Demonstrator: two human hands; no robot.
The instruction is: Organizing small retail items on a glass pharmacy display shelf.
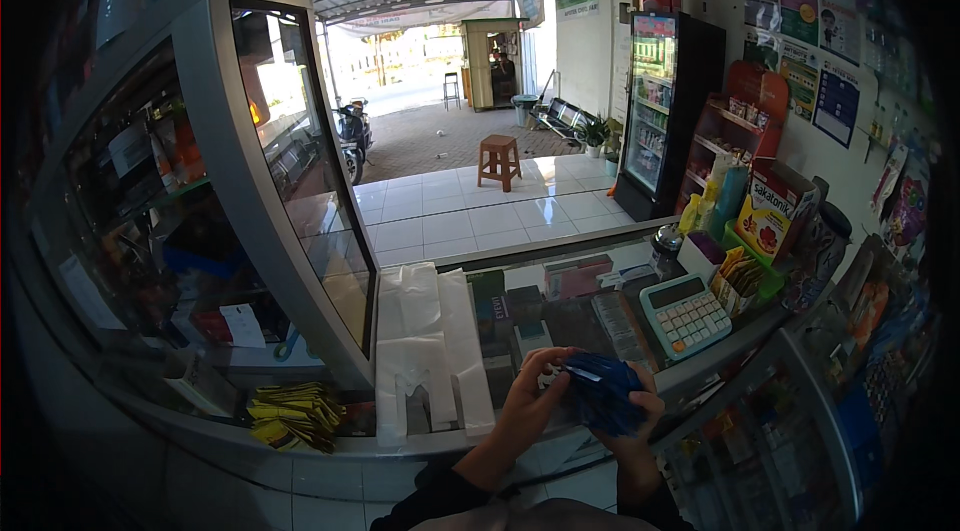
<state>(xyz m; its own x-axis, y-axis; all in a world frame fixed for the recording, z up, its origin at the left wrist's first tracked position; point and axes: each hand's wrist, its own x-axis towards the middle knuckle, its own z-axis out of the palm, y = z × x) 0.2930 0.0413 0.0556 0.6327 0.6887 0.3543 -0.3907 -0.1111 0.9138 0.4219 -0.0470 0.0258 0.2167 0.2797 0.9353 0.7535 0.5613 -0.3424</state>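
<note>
Both of my hands hold a bundle of dark blue sachets (606, 390) above the near edge of the glass counter (559, 328). My left hand (536, 388) grips its left side, thumb and fingers pressed on the upper corner. From the right and below, my right hand (634, 418) supports it, with fingertips curled over the edge. A pale calculator (686, 317) lies on the glass just beyond my right hand. Left of my hands, clear plastic bags (427, 351) are spread flat. Farther left is a fanned pile of yellow sachets (296, 415).
A tall glass display cabinet (225, 156) stands at the left. On the counter's right are a Sakatonik box (772, 204), a green basket (769, 276) and a dark jar (666, 249). Beyond are a brown stool (499, 162), a drinks fridge (667, 110) and a parked motorbike (352, 137).
</note>
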